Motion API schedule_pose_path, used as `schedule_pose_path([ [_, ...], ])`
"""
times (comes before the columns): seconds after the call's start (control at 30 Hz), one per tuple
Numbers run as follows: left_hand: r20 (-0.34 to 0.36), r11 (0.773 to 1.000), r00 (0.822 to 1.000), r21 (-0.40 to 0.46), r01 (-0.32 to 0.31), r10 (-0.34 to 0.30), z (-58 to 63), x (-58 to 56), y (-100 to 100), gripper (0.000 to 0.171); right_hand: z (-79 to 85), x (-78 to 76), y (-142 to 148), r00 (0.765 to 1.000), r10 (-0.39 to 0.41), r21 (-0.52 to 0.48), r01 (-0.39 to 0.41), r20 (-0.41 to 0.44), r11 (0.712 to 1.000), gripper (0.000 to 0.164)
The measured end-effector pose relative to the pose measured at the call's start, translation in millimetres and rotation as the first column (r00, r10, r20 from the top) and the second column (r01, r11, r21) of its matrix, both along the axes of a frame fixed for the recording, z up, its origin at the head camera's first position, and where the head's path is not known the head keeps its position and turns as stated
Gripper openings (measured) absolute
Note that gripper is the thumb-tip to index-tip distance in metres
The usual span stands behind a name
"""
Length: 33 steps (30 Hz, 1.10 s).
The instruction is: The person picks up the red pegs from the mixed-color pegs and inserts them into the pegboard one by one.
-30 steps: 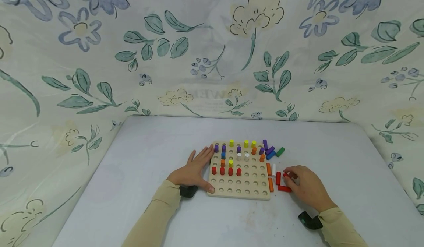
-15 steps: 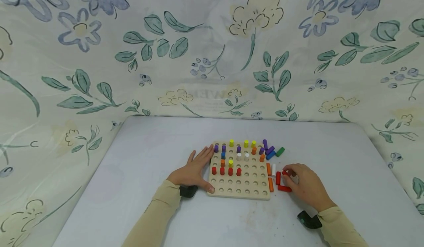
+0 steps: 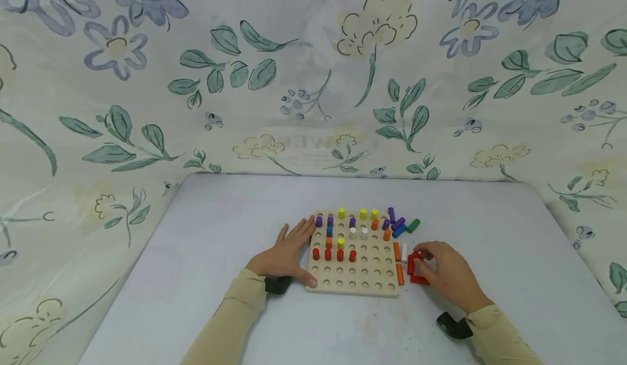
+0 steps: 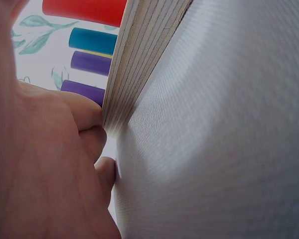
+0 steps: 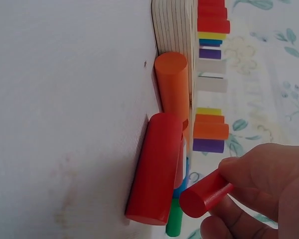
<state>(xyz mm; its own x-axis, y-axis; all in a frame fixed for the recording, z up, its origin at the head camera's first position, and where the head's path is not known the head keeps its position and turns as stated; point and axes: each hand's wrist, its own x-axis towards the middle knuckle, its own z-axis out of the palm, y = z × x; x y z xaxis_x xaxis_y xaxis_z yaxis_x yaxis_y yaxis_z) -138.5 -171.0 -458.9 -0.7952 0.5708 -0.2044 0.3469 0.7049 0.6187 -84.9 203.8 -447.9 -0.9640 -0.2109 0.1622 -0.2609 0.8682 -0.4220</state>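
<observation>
A: State the condition of the left hand (image 3: 284,253)
B: Spread wide, thumb and fingers apart. The thumb rests at the near corner of the pegboard (image 3: 358,278) and the fingertips touch its side farther up; the board lies flat between the two hands

A: And the right hand (image 3: 448,272)?
B: Thumb and fingers pinch one red peg (image 5: 204,194), held at a tilt. The grip is closed to about the peg's thickness

A: What lies beside the right hand?
B: Two loose red pegs (image 3: 410,265), just off the fingertips and thumb. Between these and the board lie a white peg (image 3: 404,252) and two orange pegs (image 3: 400,274). Beyond the right fingertips, farther from the person, are a blue peg (image 3: 399,230), a green peg (image 3: 413,225) and purple pegs (image 3: 391,214)

A: What stands in the holes?
B: Four red ones (image 3: 340,255) in a row, starting at the edge beside the left hand. Farther from both hands, yellow, purple, blue, white and orange ones stand upright
</observation>
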Motion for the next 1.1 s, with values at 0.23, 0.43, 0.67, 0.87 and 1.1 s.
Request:
schedule_pose_path([
  [0.23,-0.004,1.000,1.000,0.011,0.002,-0.002,0.3,0.7,-0.1,0.135,0.4,-1.2,-3.2,0.999,0.027,-0.002,-0.028,-0.043,1.000,0.023],
  [0.43,-0.002,1.000,1.000,0.009,0.002,-0.002,1.4,1.4,0.1,0.135,1.6,-3.4,-8.0,0.998,0.036,-0.017,-0.037,-0.044,0.999,0.024],
  [0.67,-0.006,1.000,1.000,0.000,0.002,-0.002,1.3,0.8,-0.1,0.135,2.6,-4.3,-13.8,0.997,0.051,-0.030,-0.053,-0.060,0.998,0.025],
  [0.87,-0.001,1.000,1.000,0.000,0.001,-0.001,0.1,0.7,-0.3,0.136,1.9,-6.5,-18.3,0.998,0.053,-0.033,-0.054,-0.035,0.998,0.026],
  [1.1,0.006,1.000,1.000,0.003,-0.002,0.002,0.1,0.8,0.3,0.135,3.1,-6.6,-23.9,0.998,0.059,-0.026,-0.059,-0.028,0.998,0.027],
])
